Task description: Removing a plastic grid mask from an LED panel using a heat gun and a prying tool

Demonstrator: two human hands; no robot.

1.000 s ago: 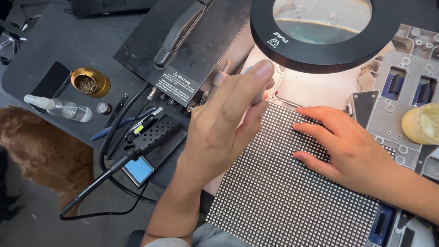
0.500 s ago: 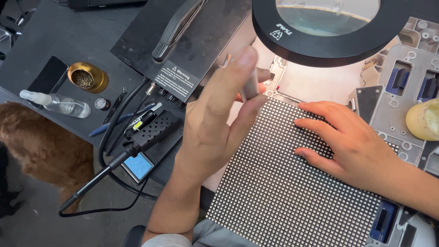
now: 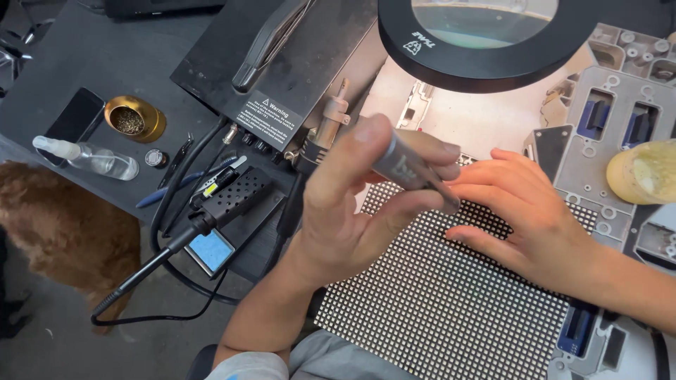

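Far left: brown furry shape below tabletop edge. On tabletop: dark phone, clear spray bottle lying on its side, round brass tin w/ wire wool inside, all near each other. Just right of those: soldering iron resting in black stand, blue sponge at stand's front, cable looping beneath. Behind: black station box w/ handle on top and white warning label.

Centre: left hand raised over LED matrix panel, grip closed around grey pen-shaped tool, thumb on top, fingers curled under; tool tip slanting down-right, close to right hand's fingertips, above panel's upper edge. Tip touching panel or not: can't tell.

Panel: black w/ grid of small white squares, lying flat in front of body, partly under both hands.

Right: right hand flat on panel, grip spread, holding nothing, fingers pointing left. Above: round black magnifier lamp. Far right: grey metal frame w/ blue inserts, yellowish lump on it.
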